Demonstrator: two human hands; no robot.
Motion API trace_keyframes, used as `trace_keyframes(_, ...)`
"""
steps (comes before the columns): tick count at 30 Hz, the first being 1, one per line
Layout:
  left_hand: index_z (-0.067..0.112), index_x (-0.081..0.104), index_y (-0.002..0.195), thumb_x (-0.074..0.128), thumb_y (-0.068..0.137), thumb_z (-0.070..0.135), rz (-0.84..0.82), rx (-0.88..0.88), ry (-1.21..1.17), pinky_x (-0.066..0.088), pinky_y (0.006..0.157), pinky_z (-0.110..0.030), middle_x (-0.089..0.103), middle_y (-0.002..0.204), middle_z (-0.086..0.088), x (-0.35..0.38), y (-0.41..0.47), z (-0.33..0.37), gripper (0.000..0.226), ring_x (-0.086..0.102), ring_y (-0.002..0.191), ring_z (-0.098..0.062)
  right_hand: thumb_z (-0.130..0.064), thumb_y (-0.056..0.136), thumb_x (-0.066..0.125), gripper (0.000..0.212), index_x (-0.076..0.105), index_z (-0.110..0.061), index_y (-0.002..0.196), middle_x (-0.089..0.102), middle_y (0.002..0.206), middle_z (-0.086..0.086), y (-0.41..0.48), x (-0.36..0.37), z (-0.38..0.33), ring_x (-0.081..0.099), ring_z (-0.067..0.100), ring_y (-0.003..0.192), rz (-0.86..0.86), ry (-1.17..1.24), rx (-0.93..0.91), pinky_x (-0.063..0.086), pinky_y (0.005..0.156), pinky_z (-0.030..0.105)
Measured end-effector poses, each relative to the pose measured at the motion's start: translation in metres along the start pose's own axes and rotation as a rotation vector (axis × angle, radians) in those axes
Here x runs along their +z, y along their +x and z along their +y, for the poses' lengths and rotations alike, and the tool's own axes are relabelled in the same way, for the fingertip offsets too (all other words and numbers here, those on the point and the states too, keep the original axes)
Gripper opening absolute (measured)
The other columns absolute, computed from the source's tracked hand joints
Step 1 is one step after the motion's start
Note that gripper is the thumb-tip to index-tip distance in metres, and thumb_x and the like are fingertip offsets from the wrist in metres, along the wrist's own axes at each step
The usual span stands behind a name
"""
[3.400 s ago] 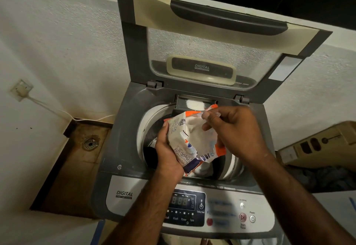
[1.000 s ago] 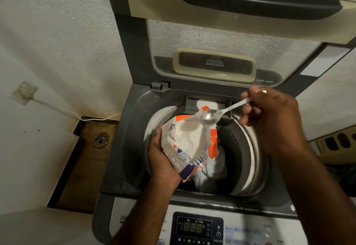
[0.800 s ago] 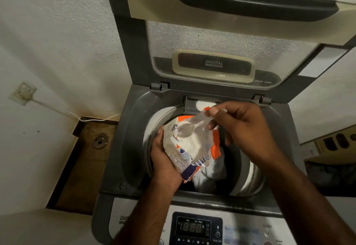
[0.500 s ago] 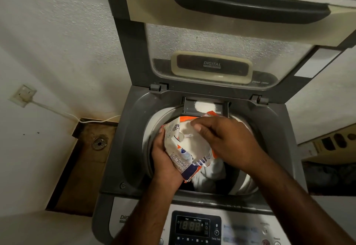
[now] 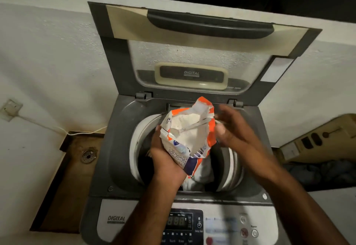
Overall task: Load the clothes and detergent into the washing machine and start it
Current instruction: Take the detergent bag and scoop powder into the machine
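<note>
A grey top-loading washing machine (image 5: 119,148) stands with its lid (image 5: 192,56) raised against the wall. My left hand (image 5: 165,160) grips an orange and white detergent packet (image 5: 185,140) from below, holding it open over the drum. White powder shows inside the packet, and a metal spoon (image 5: 194,125) lies in it with its handle pointing right. My right hand (image 5: 237,135) is blurred just right of the packet, fingers spread, apart from the spoon handle. Light clothes (image 5: 200,177) lie in the drum under the packet.
The control panel (image 5: 181,223) with a lit display sits at the machine's front edge. A floor drain (image 5: 88,156) lies in a sunken tile to the left. A cardboard box (image 5: 323,138) and dark cloth (image 5: 317,171) are on the right. A wall socket (image 5: 9,110) feeds a white cable.
My right hand put the spoon back into the packet, let go and drew off to the right. The left hand tipped the packet more upright. The view pulled back.
</note>
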State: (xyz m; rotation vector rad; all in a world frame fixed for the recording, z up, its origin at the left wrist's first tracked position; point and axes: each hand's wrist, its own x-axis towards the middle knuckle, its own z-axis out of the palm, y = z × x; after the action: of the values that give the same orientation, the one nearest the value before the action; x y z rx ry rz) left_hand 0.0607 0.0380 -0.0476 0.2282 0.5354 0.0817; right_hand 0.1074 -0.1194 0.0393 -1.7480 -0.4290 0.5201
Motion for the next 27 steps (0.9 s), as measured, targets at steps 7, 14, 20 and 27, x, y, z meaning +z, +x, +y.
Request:
trace_keyframes(7, 0.013, 0.062, 0.126, 0.048, 0.092, 0.067, 0.045, -0.042, 0.14, 0.056, 0.078, -0.037, 0.076, 0.098, -0.01, 0.035, -0.021, -0.032, 0.066, 0.071, 0.092, -0.026, -0.048, 0.064, 0.092, 0.107, 0.029, -0.046, 0.15, 0.053, 0.142, -0.03, -0.033, 0.025, 0.005, 0.054, -0.004, 0.13, 0.019, -0.137, -0.028, 0.05, 0.108, 0.032)
trace_keyframes(14, 0.011, 0.07, 0.126, 0.041, 0.098, 0.062, -0.065, -0.014, 0.291, 0.055, 0.098, -0.042, 0.074, 0.116, -0.017, 0.067, -0.037, -0.071, 0.064, 0.074, 0.1, -0.029, -0.053, 0.07, 0.085, 0.088, 0.036, -0.05, 0.143, 0.057, 0.138, -0.028, -0.051, 0.011, 0.015, 0.057, -0.003, 0.124, 0.473, -0.308, -0.004, 0.055, 0.102, 0.034)
trace_keyframes(20, 0.014, 0.071, 0.124, 0.044, 0.096, 0.065, -0.068, -0.104, 0.417, 0.052, 0.103, -0.044, 0.075, 0.118, -0.016, 0.107, -0.045, -0.133, 0.064, 0.071, 0.111, -0.031, -0.042, 0.077, 0.084, 0.08, 0.041, -0.044, 0.144, 0.061, 0.136, -0.023, -0.087, -0.046, 0.012, 0.061, 0.0, 0.121, 0.646, -0.257, 0.002, 0.06, 0.094, 0.033)
trace_keyframes(27, 0.021, 0.073, 0.12, 0.041, 0.1, 0.06, -0.227, -0.202, 0.629, 0.056, 0.095, -0.039, 0.077, 0.115, -0.009, 0.163, -0.045, -0.258, 0.055, 0.076, 0.1, -0.022, -0.026, 0.078, 0.086, 0.075, 0.05, -0.039, 0.144, 0.066, 0.123, -0.032, -0.155, -0.163, 0.033, 0.062, -0.014, 0.111, 0.886, -0.111, -0.013, 0.059, 0.093, 0.025)
